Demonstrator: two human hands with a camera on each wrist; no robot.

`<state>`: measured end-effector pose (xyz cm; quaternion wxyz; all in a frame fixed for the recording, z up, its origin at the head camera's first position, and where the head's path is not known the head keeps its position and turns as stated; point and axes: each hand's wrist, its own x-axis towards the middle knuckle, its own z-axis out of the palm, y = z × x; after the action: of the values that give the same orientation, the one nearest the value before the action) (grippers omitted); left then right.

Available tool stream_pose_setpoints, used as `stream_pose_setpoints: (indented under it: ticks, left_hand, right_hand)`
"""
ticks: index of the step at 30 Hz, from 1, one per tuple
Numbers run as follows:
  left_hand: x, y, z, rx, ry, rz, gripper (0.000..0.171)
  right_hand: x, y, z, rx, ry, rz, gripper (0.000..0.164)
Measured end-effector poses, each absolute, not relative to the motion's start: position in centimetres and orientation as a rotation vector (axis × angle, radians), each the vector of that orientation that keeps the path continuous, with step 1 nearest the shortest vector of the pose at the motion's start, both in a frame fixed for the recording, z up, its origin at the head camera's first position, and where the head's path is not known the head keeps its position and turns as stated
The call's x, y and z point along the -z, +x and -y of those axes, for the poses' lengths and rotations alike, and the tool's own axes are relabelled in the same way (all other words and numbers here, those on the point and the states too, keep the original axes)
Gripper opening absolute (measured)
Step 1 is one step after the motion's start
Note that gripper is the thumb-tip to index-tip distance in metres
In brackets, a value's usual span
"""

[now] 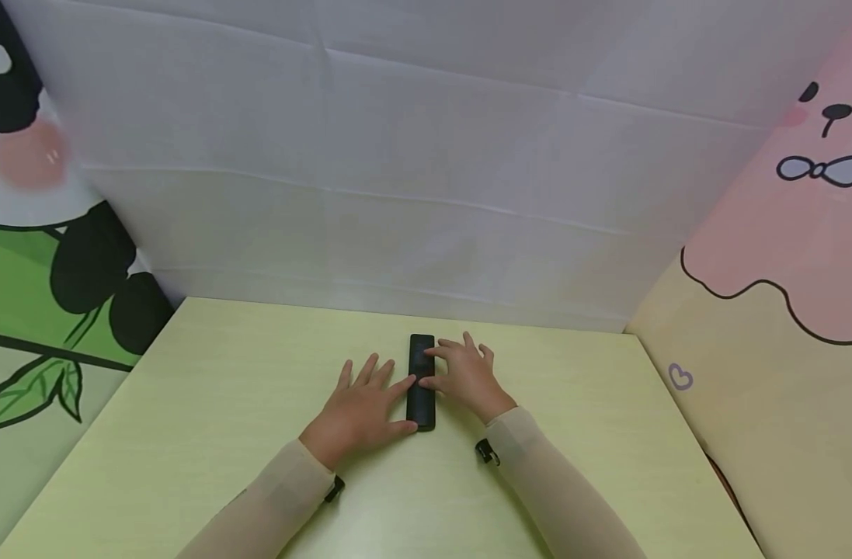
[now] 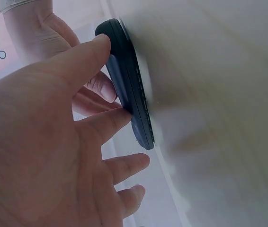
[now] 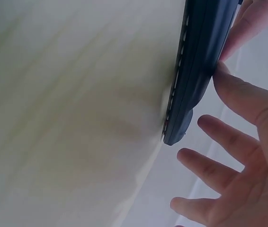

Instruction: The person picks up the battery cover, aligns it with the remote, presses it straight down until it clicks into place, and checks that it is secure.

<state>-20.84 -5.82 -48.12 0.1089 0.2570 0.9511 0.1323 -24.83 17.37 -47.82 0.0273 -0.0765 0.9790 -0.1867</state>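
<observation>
A black remote control (image 1: 421, 405) lies lengthwise on the pale yellow table, its back up; in both wrist views a row of buttons shows along its table side. My left hand (image 1: 359, 411) is spread at its left, thumb touching the near end and index finger touching the middle. The other left fingers stretch out beside it, apart from the remote. From the right, my right hand (image 1: 467, 376) touches the back of the remote with its thumb (image 3: 240, 92). The right index finger reaches over the far part, and the remaining fingers are spread in the air.
The table (image 1: 223, 388) ends at a white cloth wall (image 1: 412, 155) behind. A panda-patterned panel (image 1: 20, 287) stands at the left and a pink bear panel (image 1: 768, 233) at the right. Small black devices are worn at both wrists.
</observation>
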Motion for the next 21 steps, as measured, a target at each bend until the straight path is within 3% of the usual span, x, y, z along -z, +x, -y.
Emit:
stream_pose_setpoints:
  ticks: [12, 21]
  left_hand:
    - [48.2, -20.9, 5.7, -0.374, 0.747, -2.788, 0.084]
    - [47.9, -21.7, 6.7, -0.352, 0.74, -2.791, 0.09]
  right_hand:
    - [47.4, -24.4, -17.4, 0.558, -0.208, -2.99, 0.064]
    - [47.7, -23.0, -18.7, 0.473, -0.45, -3.053, 0.068]
